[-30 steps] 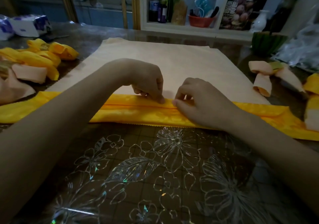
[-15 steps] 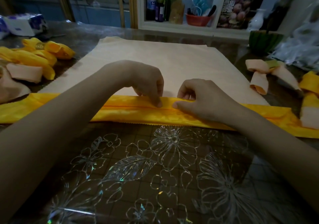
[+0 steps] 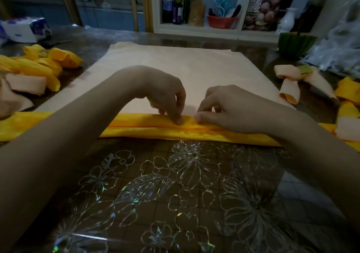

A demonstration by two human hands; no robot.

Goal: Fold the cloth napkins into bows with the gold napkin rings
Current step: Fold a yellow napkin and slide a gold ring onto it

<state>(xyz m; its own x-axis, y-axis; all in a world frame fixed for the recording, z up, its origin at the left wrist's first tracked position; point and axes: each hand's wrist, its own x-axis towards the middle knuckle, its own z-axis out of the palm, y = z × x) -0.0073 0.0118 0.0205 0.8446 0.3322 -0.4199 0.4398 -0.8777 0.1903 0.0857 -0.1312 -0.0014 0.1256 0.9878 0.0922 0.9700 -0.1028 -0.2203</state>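
A yellow napkin [image 3: 146,131], folded into a long narrow strip, lies across the table in front of me. My left hand [image 3: 165,95] and my right hand [image 3: 229,106] meet at its middle. Each hand's fingers are curled and pinch the strip's upper folded edge, thumb tips almost touching each other. Beyond the strip a large peach napkin [image 3: 175,63] lies spread flat. Finished yellow and peach bows [image 3: 39,67] are piled at the left. A peach bow [image 3: 288,81] lies at the right.
The table [image 3: 155,194] carries a clear cover with a flower pattern. More folded yellow and peach pieces [image 3: 348,116] lie at the right edge. A tissue pack [image 3: 25,28] sits far left, a green bowl [image 3: 296,44] and crumpled plastic [image 3: 339,52] far right. A shelf of bottles [image 3: 183,1] stands behind.
Both hands stay at the middle of the yellow strip. Their fingertips have drawn slightly apart along the fold, the left one shifting a little to the left.
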